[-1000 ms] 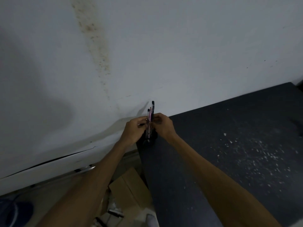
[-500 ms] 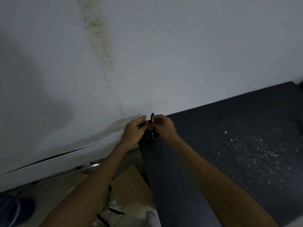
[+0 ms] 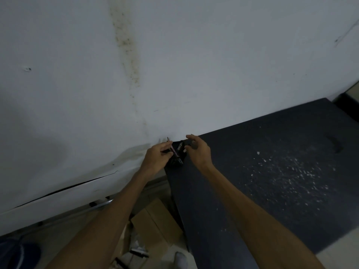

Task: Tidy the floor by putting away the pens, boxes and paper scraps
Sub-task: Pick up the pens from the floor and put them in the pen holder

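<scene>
I observe both hands at the back left corner of a dark, speckled tabletop (image 3: 272,181) set against a stained white wall (image 3: 174,65). The left hand (image 3: 155,159) pinches a pink pen (image 3: 173,149), tip up, over a small black pen holder (image 3: 177,159) sitting on that corner. The right hand (image 3: 198,151) hovers just right of the holder, fingers loosely curled; whether it touches anything I cannot tell. White scraps (image 3: 287,175) scatter the tabletop right of the hands. Below the forearms, a cardboard box (image 3: 155,224) lies on the floor.
</scene>
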